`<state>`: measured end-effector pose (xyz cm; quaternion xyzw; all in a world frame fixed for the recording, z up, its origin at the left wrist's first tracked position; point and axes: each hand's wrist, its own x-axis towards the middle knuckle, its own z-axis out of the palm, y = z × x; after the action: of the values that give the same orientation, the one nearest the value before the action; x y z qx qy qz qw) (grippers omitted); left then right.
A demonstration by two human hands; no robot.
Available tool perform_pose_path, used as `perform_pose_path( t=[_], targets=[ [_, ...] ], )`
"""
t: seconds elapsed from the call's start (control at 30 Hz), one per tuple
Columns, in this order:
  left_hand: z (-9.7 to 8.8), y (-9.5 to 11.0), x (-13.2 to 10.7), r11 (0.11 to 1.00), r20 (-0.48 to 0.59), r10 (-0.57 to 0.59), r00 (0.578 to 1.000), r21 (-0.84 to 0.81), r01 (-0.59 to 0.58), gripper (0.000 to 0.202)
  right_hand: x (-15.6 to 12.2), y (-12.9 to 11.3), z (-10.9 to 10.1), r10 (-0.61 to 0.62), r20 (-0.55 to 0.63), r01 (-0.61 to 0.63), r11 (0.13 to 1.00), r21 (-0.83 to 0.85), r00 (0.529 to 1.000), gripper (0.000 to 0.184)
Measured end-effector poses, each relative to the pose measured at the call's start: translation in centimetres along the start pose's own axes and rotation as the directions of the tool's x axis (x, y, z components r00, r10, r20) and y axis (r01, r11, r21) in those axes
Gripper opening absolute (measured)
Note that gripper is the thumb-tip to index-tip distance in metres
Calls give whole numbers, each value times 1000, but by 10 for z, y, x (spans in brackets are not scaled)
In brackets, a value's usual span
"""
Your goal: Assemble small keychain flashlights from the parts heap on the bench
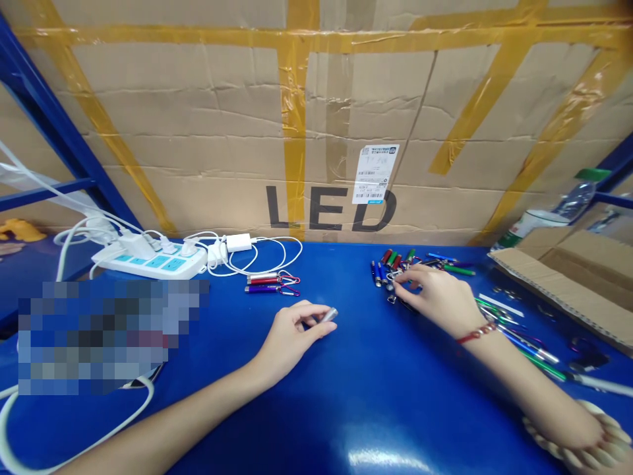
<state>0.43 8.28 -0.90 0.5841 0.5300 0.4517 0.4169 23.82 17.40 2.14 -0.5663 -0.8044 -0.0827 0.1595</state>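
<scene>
Between the thumb and fingers of my left hand [297,328] is a small silver metal cylinder [330,315], its end sticking out past the fingertips. My right hand [435,293] reaches into a pile of small coloured metal tubes [380,272], which look like keychain flashlights in blue, red and green. The right thumb and forefinger come together at the pile's near side; what they grip there is too small to make out. To the left of centre lie a purple keychain flashlight [261,289] and a red one [262,280], with carabiner clips, beside a silver one.
A white power strip [153,260] with plugs and cables stands at back left, near a blurred-out item [99,336]. Pens and loose tubes [524,336] lie right, before an open cardboard box [568,277]. A large carton [222,132] walls off the back.
</scene>
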Motion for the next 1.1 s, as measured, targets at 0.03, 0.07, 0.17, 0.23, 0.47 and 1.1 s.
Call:
perform_pose_path(
  t=[0.03, 0.07, 0.17, 0.23, 0.47, 1.1],
  targets=[
    [0, 0, 0, 1000, 1, -2, 1000, -1, 2, 28, -2, -4, 0, -48, -47, 52, 996, 77, 998, 17],
    [0, 0, 0, 1000, 4, -1, 1000, 4, 1, 28, -4, -9, 1, -94, -92, 108, 980, 165, 991, 17],
    [-1, 1, 0, 998, 29, 14, 999, 59, -16, 26, -14, -26, 5, -197, -197, 267, 852, 451, 960, 17],
    [-2, 2, 0, 994, 48, 24, 999, 108, -29, 24, -21, -39, 6, -256, -249, 356, 724, 590, 934, 17],
    [-3, 2, 0, 989, 82, 58, 995, 134, -69, 22, -34, -57, 6, -394, -444, 591, 601, 537, 805, 12],
    [-2, -5, 3, 997, 95, 53, 994, 48, -58, 24, -37, -55, 8, -540, -333, 629, 584, 513, 773, 24]
  ],
)
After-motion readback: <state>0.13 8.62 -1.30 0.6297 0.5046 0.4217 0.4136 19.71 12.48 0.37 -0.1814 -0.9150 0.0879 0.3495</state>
